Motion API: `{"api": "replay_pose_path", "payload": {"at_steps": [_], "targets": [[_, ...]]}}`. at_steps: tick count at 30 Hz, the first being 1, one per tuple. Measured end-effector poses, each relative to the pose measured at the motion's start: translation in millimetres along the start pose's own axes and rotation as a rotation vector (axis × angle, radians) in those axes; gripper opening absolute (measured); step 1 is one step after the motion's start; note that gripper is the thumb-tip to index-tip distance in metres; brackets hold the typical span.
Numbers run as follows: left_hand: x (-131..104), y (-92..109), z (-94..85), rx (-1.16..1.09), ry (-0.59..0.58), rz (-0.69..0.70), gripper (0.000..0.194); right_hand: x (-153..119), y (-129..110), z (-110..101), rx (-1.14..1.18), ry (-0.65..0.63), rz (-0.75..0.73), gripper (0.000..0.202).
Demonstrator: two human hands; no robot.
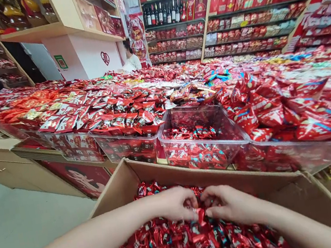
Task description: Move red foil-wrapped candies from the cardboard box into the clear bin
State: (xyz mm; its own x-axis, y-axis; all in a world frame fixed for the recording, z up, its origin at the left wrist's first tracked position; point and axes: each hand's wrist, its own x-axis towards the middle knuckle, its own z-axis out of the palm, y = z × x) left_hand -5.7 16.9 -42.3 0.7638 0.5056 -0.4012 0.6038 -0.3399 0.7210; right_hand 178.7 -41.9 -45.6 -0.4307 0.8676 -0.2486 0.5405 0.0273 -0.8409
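Note:
A cardboard box (163, 172) in front of me holds a heap of small red foil-wrapped candies (182, 242). Both my hands are inside it, close together at the top of the heap. My left hand (176, 203) has its fingers curled, with the thumb beside a red wrapped candy (201, 216). Facing it, my right hand (228, 202) is curled in the same way, its thumb and forefinger at the other side of that candy. Fingertips partly hide what else lies between the hands.
Beyond the box stands a clear plastic bin (205, 143), partly filled with similar candies. A bin of larger red packets (262, 114) is to its right, and bins of red sachets (127, 117) to its left. A person (133, 58) is behind the display, near stocked shelves (176, 24).

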Motion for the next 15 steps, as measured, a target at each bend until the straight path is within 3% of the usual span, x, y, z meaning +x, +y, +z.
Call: {"api": "replay_pose_path", "payload": {"at_steps": [3, 7, 15], "targets": [[3, 9, -4.2, -0.2, 0.011, 0.014, 0.034, -3, -1, -2, 0.342, -0.086, 0.078, 0.019], [3, 12, -3.6, -0.432, -0.013, 0.002, 0.037, -6, -6, 1, 0.629, -0.074, 0.126, 0.015], [-1, 17, -10.9, -0.764, 0.029, -0.13, 0.032, -3, -10, 1, 0.716, 0.01, 0.152, 0.032]]}}
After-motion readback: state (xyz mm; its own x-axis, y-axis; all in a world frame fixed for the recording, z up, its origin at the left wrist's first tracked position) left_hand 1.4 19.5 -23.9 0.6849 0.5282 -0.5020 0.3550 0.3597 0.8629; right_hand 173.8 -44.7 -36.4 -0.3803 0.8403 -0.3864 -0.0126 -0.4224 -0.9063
